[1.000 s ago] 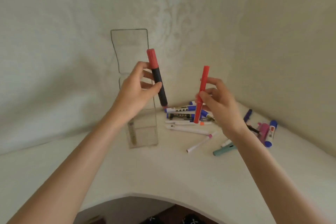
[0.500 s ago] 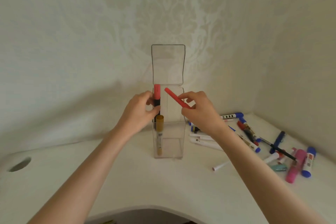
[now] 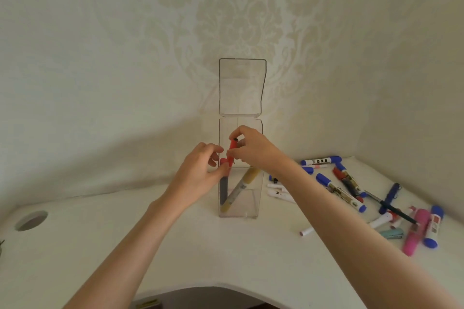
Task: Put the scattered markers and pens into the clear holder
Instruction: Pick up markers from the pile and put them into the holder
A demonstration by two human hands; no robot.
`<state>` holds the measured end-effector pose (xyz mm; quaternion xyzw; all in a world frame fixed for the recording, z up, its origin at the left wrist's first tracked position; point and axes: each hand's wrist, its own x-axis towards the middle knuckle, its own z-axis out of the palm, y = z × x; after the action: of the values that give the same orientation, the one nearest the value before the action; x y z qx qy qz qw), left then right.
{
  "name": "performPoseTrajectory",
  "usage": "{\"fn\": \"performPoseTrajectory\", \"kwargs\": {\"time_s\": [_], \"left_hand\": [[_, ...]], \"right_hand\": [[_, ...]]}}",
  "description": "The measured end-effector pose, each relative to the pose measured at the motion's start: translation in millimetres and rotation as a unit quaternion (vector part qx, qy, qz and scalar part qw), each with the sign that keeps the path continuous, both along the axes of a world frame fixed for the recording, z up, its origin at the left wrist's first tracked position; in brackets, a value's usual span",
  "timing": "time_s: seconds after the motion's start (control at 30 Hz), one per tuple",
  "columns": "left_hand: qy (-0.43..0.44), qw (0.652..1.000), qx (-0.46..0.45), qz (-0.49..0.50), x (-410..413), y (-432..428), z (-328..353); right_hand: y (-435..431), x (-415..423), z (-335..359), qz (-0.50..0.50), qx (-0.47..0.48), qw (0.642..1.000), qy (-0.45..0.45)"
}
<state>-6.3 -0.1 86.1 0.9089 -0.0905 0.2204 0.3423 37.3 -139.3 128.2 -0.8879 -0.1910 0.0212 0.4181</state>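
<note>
At the back of a curved white surface (image 3: 226,258), close to a wall of cream patterned wallpaper (image 3: 125,57), stands a tall clear plastic holder (image 3: 254,199). Its hinged lid (image 3: 241,88) is flipped straight up. My two bare hands meet over its open top.

My left hand (image 3: 199,174) has a curled grip, with thumb and fingertips on the red end of a black marker with a red cap (image 3: 224,162). The marker's dark body shows through the clear wall, standing upright along the holder's left side.

My right hand (image 3: 253,150) has a narrow grip, pinching the upper part of a slim red pen (image 3: 232,148) between thumb and fingers. The pen is nearly upright above the opening, and its lower end is just beside the red cap.

Inside the holder, a yellow-capped white marker (image 3: 240,187) leans diagonally from lower left to upper right.

To the right, loose markers and pens (image 3: 341,193) lie scattered on the surface, most with blue caps, along with a thick pink marker (image 3: 415,232). A round cable hole (image 3: 31,219) sits far left.
</note>
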Motion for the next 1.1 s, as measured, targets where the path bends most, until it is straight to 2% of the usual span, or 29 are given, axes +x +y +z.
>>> {"fn": "performPoseTrajectory", "kwargs": {"time_s": [0.13, 0.23, 0.37, 0.5, 0.6, 0.73, 0.83, 0.97, 1.1], "left_hand": [[0.015, 0.998, -0.063, -0.006, 0, 5, -2], [0.016, 0.997, -0.073, -0.007, -1, 6, -3], [-0.079, 0.995, -0.062, 0.004, -9, -2, 2], [-0.09, 0.99, -0.068, -0.085, -24, -33, 18], [-0.061, 0.984, -0.048, -0.158, -26, -66, 6], [0.028, 0.974, 0.04, -0.222, -21, -116, -35], [0.095, 0.965, 0.052, -0.237, -9, -153, -56], [0.141, 0.966, 0.055, -0.209, 15, -204, -72], [0.144, 0.962, 0.067, -0.221, 27, -255, -82]], "right_hand": [[0, 3, -5, 0.027, -0.04, 0.998, 0.034], [-6, 2, -1, 0.052, 0.033, 0.995, 0.075], [-29, -4, 5, 0.038, 0.112, 0.993, -0.012], [-73, -26, 5, 0.007, 0.137, 0.988, -0.065], [-121, -45, -13, -0.063, 0.08, 0.991, -0.083], [-201, -71, -62, -0.188, -0.078, 0.978, -0.051], [-258, -87, -91, -0.301, -0.088, 0.949, -0.032], [-315, -86, -119, -0.45, -0.084, 0.889, 0.002], [-323, -75, -133, -0.489, -0.09, 0.866, 0.055]]}}
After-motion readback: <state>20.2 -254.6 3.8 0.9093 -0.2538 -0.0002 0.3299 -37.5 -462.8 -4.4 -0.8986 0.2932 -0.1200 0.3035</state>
